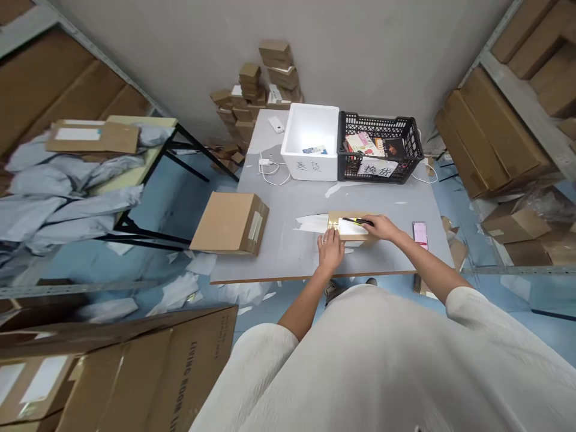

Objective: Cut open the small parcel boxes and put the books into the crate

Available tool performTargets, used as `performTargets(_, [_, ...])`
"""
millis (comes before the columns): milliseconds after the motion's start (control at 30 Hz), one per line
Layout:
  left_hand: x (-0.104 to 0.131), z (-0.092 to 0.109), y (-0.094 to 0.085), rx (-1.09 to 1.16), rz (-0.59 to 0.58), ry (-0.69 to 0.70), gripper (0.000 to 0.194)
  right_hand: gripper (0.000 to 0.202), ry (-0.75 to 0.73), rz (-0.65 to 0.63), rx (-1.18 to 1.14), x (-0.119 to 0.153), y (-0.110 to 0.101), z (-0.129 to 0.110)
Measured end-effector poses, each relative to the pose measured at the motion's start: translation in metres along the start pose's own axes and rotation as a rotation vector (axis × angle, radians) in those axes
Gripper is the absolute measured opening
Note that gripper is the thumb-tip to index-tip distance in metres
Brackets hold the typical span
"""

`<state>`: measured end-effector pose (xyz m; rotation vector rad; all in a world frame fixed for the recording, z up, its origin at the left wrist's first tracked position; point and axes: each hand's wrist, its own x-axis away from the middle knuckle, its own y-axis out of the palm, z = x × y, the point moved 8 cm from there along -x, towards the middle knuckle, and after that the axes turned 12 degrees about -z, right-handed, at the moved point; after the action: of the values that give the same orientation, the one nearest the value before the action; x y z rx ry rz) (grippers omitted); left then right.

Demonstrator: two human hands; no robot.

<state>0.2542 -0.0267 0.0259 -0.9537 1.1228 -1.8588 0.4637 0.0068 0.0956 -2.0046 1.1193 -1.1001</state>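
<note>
A small cardboard box (352, 239) with shiny tape and a white label on top lies near the front of the grey table (288, 259). My right hand (378, 228) is closed round a utility knife (357, 221), black with a yellow-green part, its tip pointing left over the box top. On the box's left end rests my left hand (331, 247), fingers stretched out and pressing on it. Whether the blade touches the tape is too small to tell. A torn white paper strip (311, 222) is beside the box.
At the back stand a white foam box (311, 168) and a black crate (344, 165) with packets inside. A larger carton (225, 221) stands left, partly past the table edge. A phone (420, 234) lies right; a cable (278, 182) and a white device (276, 125) lie back left.
</note>
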Motion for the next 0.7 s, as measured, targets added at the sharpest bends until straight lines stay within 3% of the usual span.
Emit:
performTargets(100, [0.006, 0.0, 0.005, -0.004, -0.013, 0.03, 0.066, 0.042, 0.033, -0.129, 0.212, -0.016, 0.009, -0.026])
performTargets(233, [0.01, -0.001, 0.007, 0.02, -0.023, 0.057, 0.067, 0.043, 0.061, -0.19, 0.324, -0.032, 0.013, -0.046])
performTargets(700, [0.012, -0.003, 0.005, 0.092, -0.031, 0.095, 0.076, 0.044, 0.13, -0.247, 0.475, -0.037, 0.015, -0.066])
